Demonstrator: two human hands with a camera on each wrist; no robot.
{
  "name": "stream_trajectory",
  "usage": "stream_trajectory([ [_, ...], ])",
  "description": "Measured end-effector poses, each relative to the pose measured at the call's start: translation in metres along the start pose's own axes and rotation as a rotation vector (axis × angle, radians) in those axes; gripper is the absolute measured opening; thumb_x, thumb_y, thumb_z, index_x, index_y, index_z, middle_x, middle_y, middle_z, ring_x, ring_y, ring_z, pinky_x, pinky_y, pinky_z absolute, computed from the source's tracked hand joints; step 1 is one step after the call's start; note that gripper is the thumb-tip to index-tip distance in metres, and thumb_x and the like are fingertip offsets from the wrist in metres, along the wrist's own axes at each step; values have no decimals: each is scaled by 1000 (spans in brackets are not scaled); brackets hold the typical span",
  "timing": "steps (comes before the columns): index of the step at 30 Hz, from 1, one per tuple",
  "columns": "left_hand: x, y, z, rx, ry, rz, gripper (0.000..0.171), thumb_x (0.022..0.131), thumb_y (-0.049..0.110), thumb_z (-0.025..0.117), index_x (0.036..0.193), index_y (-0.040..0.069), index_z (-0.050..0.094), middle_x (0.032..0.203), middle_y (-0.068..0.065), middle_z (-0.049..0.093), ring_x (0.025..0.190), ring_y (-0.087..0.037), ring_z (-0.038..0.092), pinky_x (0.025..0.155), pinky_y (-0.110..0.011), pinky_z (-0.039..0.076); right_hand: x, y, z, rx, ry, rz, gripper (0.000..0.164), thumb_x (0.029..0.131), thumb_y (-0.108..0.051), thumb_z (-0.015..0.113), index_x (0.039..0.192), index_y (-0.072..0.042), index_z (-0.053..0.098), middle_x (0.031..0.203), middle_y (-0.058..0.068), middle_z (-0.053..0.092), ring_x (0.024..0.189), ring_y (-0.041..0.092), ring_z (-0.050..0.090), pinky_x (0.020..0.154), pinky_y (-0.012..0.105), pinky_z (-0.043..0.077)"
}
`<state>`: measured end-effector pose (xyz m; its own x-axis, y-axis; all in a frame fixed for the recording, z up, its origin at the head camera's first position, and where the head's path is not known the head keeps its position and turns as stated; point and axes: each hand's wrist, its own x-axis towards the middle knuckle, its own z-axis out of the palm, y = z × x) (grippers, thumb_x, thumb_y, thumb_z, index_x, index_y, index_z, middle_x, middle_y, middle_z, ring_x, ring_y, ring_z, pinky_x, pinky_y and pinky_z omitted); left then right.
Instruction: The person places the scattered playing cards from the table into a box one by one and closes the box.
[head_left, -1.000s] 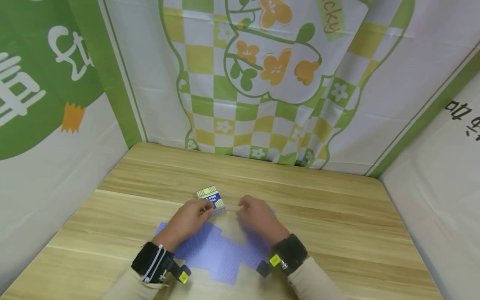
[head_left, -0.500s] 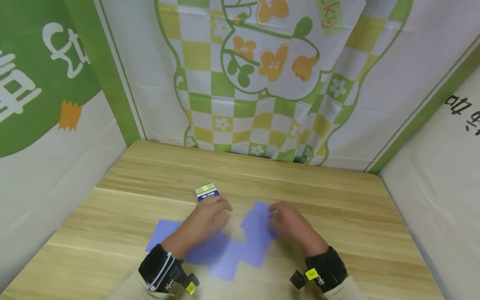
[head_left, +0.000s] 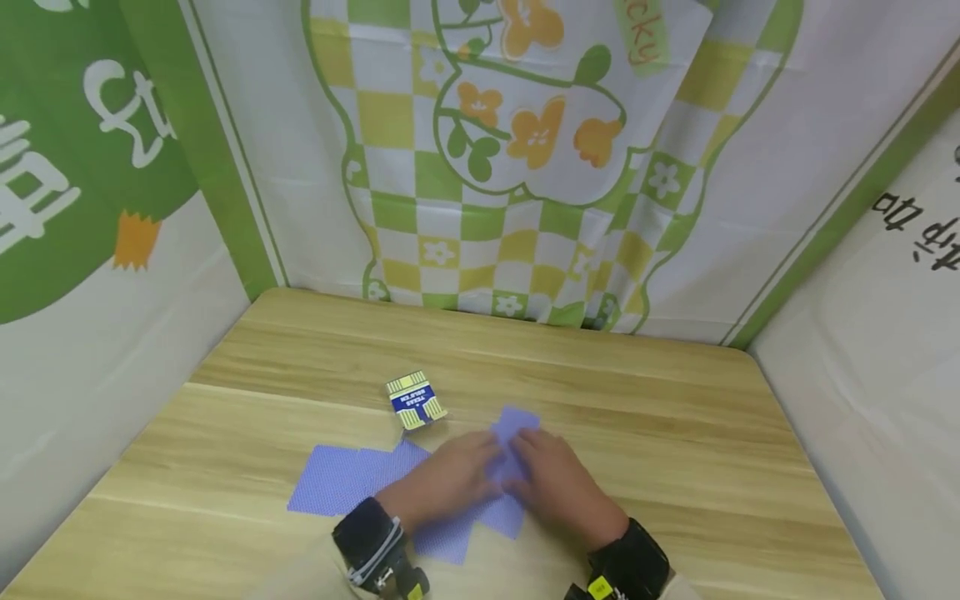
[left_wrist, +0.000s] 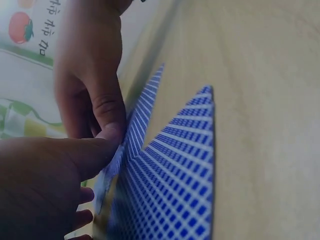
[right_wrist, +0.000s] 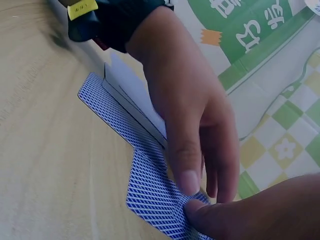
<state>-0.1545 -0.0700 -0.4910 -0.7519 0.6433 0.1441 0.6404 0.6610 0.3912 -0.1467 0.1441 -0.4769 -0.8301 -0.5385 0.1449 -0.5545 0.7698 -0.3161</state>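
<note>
Playing cards [head_left: 330, 479] with blue checked backs lie overlapping in a bent spread on the table, reaching from left of the left hand to between both hands. My left hand [head_left: 453, 471] lies over the middle of the spread, its fingers at the cards on the right. My right hand [head_left: 558, 479] faces it from the other side, with fingertips on the same cards. In the left wrist view both thumbs meet at the edge of the cards [left_wrist: 175, 155]. The right wrist view has the right thumb [right_wrist: 200, 210] over the cards, below the left thumb [right_wrist: 187, 175].
A blue and yellow card box [head_left: 416, 402] marked Texas Hold'em lies beyond the cards, a flap standing out at its near end. The wood-grain table [head_left: 637, 400] is bounded by a printed curtain [head_left: 525, 242] at the back and by side walls.
My left hand has moved right and nearer, off the card box, which now shows fully. My right hand, after moving right, has come back left, so both hands meet at the cards.
</note>
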Motion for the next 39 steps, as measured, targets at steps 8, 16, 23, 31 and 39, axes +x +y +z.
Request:
stream_trajectory([
  [8, -4, 4, 0, 16, -16, -29, 57, 96, 40, 66, 142, 9, 55, 151, -17, 49, 141, -34, 44, 118, -49, 33, -6, -2, 3, -9, -45, -2, 46, 94, -27, 71, 133, -5, 62, 140, 18, 59, 135, 44, 49, 111, 66, 34],
  [16, -6, 4, -10, 22, 1, 10, 38, 93, 31, 72, 124, 10, 66, 137, -13, 59, 132, -32, 53, 114, -50, 38, -3, 1, -6, 1, -54, -115, 35, 89, -16, 75, 122, -7, 67, 124, 8, 69, 124, 34, 59, 107, 59, 42],
  [23, -4, 4, -10, 30, -21, 27, 31, 90, 30, 75, 115, 13, 69, 112, 2, 62, 106, -14, 61, 99, -34, 50, 1, 2, -14, -6, -119, -154, 33, 86, -15, 79, 118, -11, 70, 116, 0, 70, 110, 21, 63, 97, 44, 50],
  [31, -4, 9, -9, 44, -36, 31, 21, 88, 27, 77, 104, 14, 72, 105, 5, 62, 96, -10, 60, 91, -29, 52, 3, 1, -17, 19, -171, -158, 42, 80, -18, 83, 120, -15, 70, 110, -2, 65, 101, 16, 57, 87, 35, 47],
  [39, -6, 14, -8, 139, -27, 97, 7, 92, 24, 71, 94, 18, 72, 102, 6, 64, 92, -10, 61, 85, -27, 53, 4, -1, -20, 24, -206, -124, 46, 81, -20, 83, 123, -13, 69, 108, -2, 62, 98, 13, 53, 84, 30, 46],
])
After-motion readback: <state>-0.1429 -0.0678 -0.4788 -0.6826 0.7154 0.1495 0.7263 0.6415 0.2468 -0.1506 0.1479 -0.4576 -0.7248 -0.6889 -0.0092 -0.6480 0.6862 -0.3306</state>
